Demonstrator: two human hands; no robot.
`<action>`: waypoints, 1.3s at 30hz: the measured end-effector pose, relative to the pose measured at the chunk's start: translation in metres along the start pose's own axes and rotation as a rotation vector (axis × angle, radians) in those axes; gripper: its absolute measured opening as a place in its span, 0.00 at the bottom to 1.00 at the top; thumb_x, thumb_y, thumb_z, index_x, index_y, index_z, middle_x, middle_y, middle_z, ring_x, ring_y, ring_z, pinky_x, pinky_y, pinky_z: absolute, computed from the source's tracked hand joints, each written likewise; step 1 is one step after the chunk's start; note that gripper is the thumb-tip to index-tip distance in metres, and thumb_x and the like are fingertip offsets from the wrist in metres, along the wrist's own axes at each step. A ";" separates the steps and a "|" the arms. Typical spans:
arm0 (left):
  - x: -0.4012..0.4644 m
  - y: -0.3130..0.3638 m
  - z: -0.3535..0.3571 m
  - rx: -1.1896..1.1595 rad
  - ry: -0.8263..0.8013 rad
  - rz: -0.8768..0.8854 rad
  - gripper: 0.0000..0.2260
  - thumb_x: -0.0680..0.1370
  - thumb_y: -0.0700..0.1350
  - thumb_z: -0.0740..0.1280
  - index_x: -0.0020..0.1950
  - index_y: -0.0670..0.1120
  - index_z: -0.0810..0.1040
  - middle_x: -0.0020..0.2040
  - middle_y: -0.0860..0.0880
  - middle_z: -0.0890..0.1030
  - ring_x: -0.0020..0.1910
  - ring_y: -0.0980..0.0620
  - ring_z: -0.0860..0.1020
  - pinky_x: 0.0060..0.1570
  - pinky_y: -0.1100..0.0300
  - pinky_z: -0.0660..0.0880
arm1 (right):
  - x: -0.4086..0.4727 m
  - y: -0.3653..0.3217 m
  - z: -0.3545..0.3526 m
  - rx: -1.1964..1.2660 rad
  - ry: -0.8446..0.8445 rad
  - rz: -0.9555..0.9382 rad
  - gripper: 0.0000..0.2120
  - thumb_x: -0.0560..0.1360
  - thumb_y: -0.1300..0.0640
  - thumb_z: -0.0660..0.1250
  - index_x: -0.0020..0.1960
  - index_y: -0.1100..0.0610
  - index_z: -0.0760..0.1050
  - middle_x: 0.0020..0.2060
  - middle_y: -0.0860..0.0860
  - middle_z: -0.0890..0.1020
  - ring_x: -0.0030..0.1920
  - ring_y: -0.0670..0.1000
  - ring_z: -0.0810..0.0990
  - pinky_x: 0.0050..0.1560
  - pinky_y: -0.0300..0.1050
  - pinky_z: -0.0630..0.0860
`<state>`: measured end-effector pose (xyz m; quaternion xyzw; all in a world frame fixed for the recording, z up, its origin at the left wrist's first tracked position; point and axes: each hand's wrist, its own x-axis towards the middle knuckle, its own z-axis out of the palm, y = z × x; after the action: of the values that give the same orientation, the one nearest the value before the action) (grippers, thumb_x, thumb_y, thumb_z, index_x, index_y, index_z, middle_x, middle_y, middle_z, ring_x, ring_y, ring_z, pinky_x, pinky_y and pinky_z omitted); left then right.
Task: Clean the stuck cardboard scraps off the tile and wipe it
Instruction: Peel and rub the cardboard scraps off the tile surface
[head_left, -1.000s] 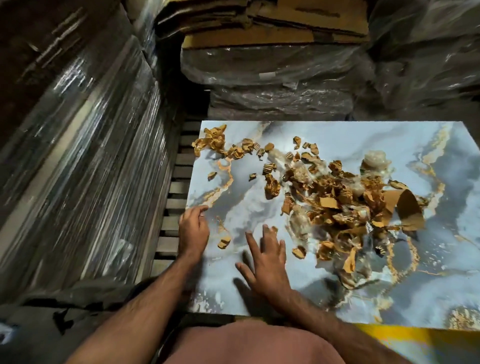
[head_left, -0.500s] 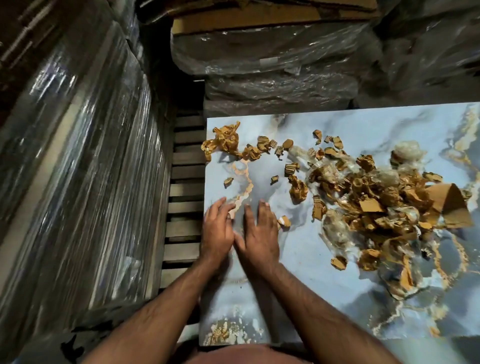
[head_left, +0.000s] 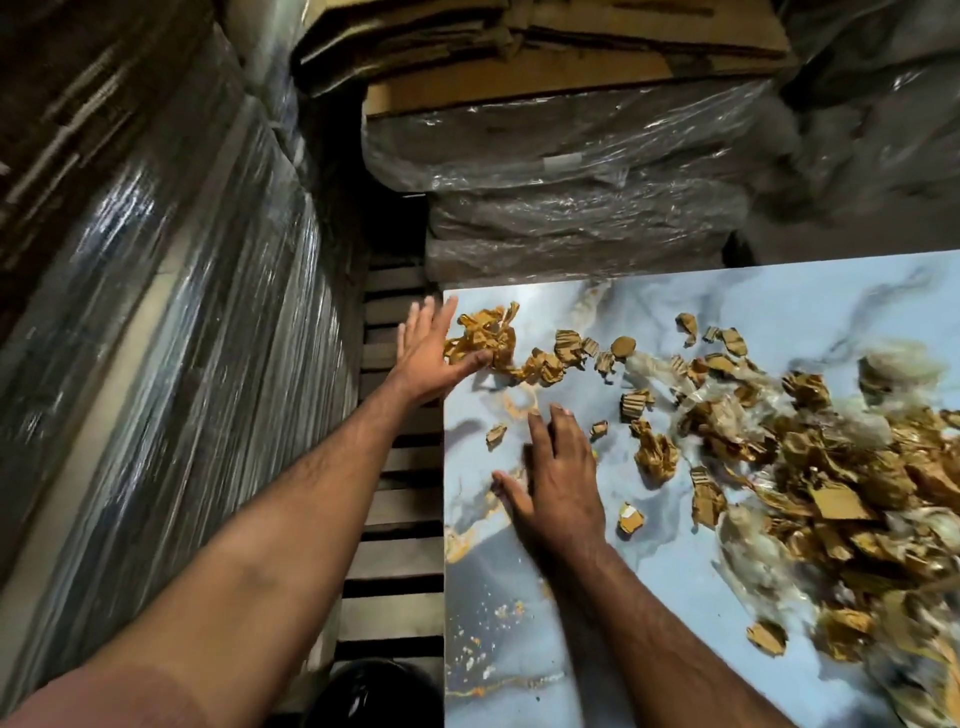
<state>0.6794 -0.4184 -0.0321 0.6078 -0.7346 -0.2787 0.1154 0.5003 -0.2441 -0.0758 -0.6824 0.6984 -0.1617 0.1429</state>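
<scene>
A glossy blue-grey marbled tile (head_left: 691, 597) with gold veins lies flat at the right. Brown cardboard scraps (head_left: 810, 467) mixed with clear plastic film are heaped across its right half, with loose bits trailing to the far left corner. My left hand (head_left: 423, 351) reaches over the tile's far left edge, fingers spread, its thumb touching a crumpled scrap clump (head_left: 485, 338). My right hand (head_left: 558, 478) lies flat and open on the tile, palm down, between small loose scraps (head_left: 496, 434).
A slatted wooden pallet (head_left: 395, 519) runs along the tile's left edge. Shrink-wrapped stacks (head_left: 171, 338) rise at the left. More wrapped stacks (head_left: 571, 171) topped with flattened cardboard stand behind. A dark round object (head_left: 374, 691) sits at the bottom.
My left hand has gone from beside my right hand up to the far left corner, onto the scrap clump. My right hand has slid slightly right. The camera has shifted left.
</scene>
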 end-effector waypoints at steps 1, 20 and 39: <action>0.011 0.003 0.002 0.015 -0.018 0.012 0.58 0.56 0.86 0.45 0.80 0.56 0.47 0.81 0.43 0.43 0.79 0.45 0.38 0.75 0.42 0.36 | 0.001 0.000 0.000 -0.001 0.007 0.018 0.40 0.75 0.35 0.62 0.79 0.52 0.51 0.78 0.56 0.54 0.78 0.57 0.50 0.77 0.55 0.51; -0.018 0.065 0.094 -0.288 0.078 0.317 0.17 0.79 0.47 0.59 0.63 0.45 0.79 0.69 0.46 0.75 0.67 0.50 0.70 0.67 0.52 0.66 | 0.025 -0.007 0.008 -0.035 0.141 0.376 0.63 0.62 0.19 0.55 0.79 0.55 0.31 0.77 0.67 0.41 0.78 0.66 0.44 0.75 0.66 0.53; 0.030 0.095 0.089 -0.311 0.168 0.219 0.24 0.79 0.57 0.51 0.69 0.52 0.74 0.68 0.47 0.68 0.71 0.48 0.62 0.72 0.48 0.58 | 0.056 0.000 0.001 -0.076 0.262 0.458 0.28 0.68 0.50 0.74 0.64 0.51 0.68 0.62 0.61 0.69 0.64 0.61 0.65 0.67 0.63 0.65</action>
<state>0.5484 -0.4127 -0.0581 0.5203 -0.7320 -0.3231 0.2982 0.4994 -0.2998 -0.0755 -0.4845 0.8528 -0.1858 0.0587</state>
